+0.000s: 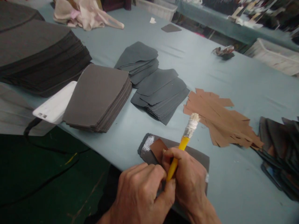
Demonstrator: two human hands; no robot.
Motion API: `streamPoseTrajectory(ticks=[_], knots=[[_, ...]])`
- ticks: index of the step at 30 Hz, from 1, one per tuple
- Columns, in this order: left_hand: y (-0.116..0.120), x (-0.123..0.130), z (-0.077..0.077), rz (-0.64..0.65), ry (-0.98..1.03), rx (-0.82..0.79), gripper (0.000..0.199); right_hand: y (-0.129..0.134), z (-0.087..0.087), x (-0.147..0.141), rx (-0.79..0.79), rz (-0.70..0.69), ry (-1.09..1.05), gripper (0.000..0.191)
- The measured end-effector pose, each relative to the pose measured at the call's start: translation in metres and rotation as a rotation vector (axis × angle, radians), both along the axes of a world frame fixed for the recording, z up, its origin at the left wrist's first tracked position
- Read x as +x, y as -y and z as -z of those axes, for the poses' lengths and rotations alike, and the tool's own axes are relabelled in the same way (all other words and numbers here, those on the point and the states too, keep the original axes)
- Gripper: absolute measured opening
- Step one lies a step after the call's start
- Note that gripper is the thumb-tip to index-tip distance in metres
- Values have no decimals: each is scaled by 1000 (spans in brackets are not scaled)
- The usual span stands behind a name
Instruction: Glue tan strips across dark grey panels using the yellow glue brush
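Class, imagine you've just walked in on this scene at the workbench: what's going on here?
A person's right hand grips a yellow-handled brush with white-caked bristles, close to their left hand. Beneath the hands lies a dark grey sheet with a white smear and a tan piece on it. Stacks of dark grey cut sheets and a loose pile of tan pieces lie on the pale blue table.
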State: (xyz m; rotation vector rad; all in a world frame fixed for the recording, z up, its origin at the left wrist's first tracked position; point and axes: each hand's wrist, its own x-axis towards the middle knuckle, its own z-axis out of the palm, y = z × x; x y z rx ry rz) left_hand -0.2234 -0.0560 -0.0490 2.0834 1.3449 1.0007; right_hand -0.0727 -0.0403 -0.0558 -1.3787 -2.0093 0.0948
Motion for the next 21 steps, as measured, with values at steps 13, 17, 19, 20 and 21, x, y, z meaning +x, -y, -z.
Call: streamPoseTrajectory(ticks=[13, 17, 19, 20, 21], knots=[[16, -7, 14, 85, 220, 15, 31, -3, 6, -6, 46, 12, -29, 26], [15, -17, 13, 169, 178, 24, 26, -6, 3, -5, 8, 37, -48, 25], [13, -24, 10, 190, 146, 15, 21, -8, 1, -4, -25, 32, -62, 24], [11, -27, 8, 189, 145, 19, 19, -9, 0, -3, -41, 27, -71, 24], [10, -30, 8, 178, 148, 32, 18, -10, 0, -3, -53, 19, -80, 23]])
